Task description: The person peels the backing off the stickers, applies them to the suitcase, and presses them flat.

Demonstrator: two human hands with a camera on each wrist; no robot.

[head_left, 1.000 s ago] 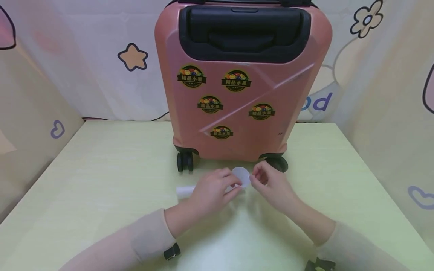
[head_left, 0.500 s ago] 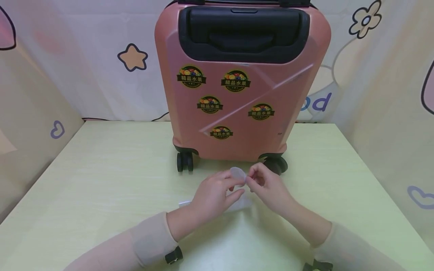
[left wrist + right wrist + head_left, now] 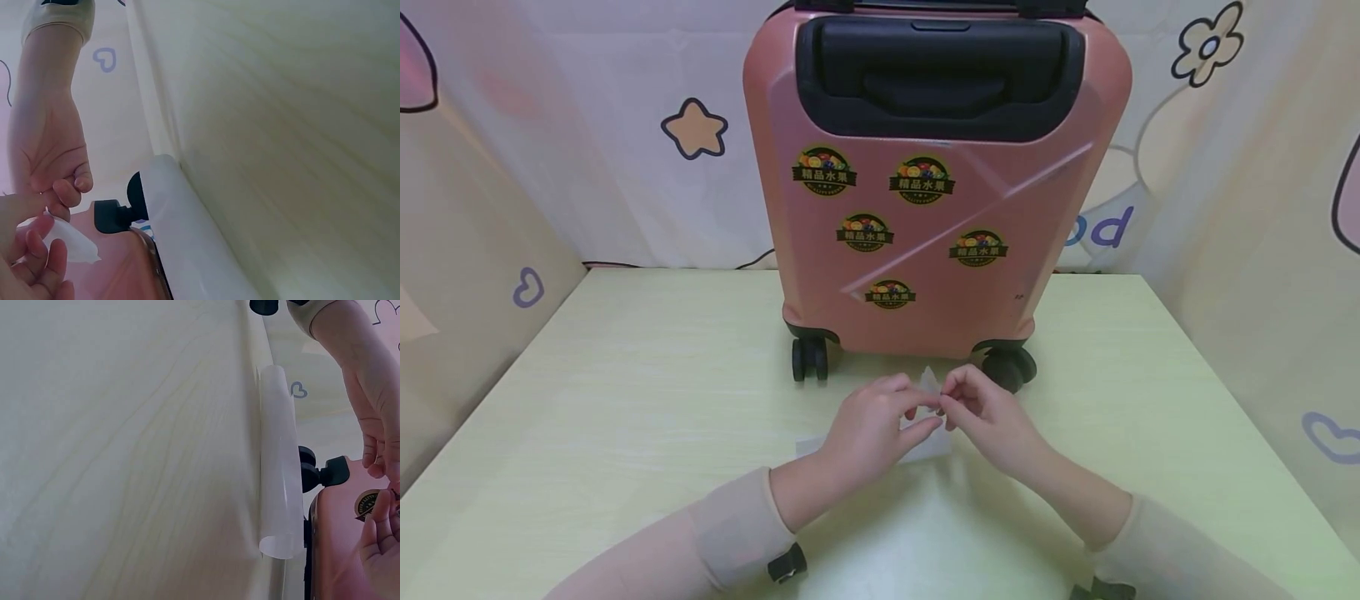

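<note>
A pale, thin, round sticker (image 3: pixel 929 381) shows between the two hands in the head view, folded to a point at its top. My right hand (image 3: pixel 992 417) pinches its edge between thumb and index finger. From the other side my left hand (image 3: pixel 872 425) holds it at the fingertips, its thumb a little apart below. In the left wrist view the sticker (image 3: pixel 76 242) hangs behind the curled fingers. The hands hide much of it. Beneath the left hand lies a rolled white sheet (image 3: pixel 928 448), seen as an open-ended tube in the right wrist view.
Behind the hands a pink suitcase (image 3: pixel 925 325) stands upright on black wheels (image 3: pixel 809 358). Several round fruit stickers (image 3: pixel 865 232) are on its front. The pale table (image 3: pixel 662 375) is bordered by printed curtains (image 3: pixel 587 167).
The round sticker has bent from a flat disc into a folded, pointed shape. My right hand has moved slightly left, so the fingertips of both hands now meet.
</note>
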